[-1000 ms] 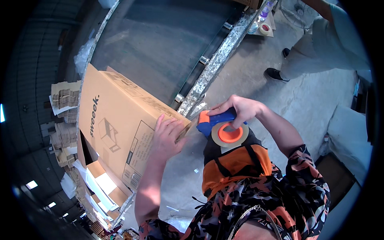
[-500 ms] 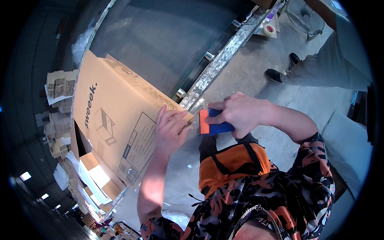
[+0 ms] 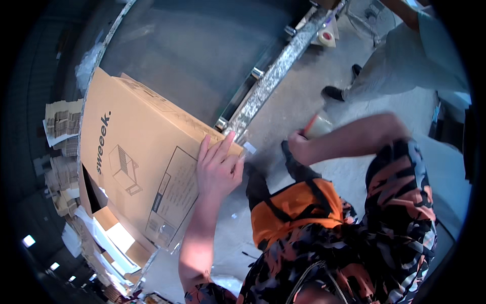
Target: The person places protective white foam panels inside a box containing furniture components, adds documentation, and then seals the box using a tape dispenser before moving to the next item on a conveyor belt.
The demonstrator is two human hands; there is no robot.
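A large brown cardboard box (image 3: 131,147) lies on a dark conveyor belt, with dark print and a line drawing on its upper face. Against its near right corner rests my left hand (image 3: 218,169), fingers stretched out over the edge. A small whitish strip (image 3: 249,147), apparently tape, sticks out beside that corner. Apart from the box, my right hand (image 3: 302,148) is closed around a tape dispenser; its clear tape roll (image 3: 319,126) and an orange-red edge show past the fist. My fingers and blur hide the rest of the dispenser.
A scuffed metal rail (image 3: 273,76) borders the conveyor belt (image 3: 197,45). Stacks of flat cardboard (image 3: 63,121) stand at left. White sheets and cardboard pieces (image 3: 114,238) lie below the box. A person in light trousers (image 3: 385,71) stands at upper right, near a tape roll (image 3: 325,36).
My right hand has swung the tape dispenser away from the box corner, turning it over. My left hand has shifted slightly and its fingers now lie straighter on the box edge.
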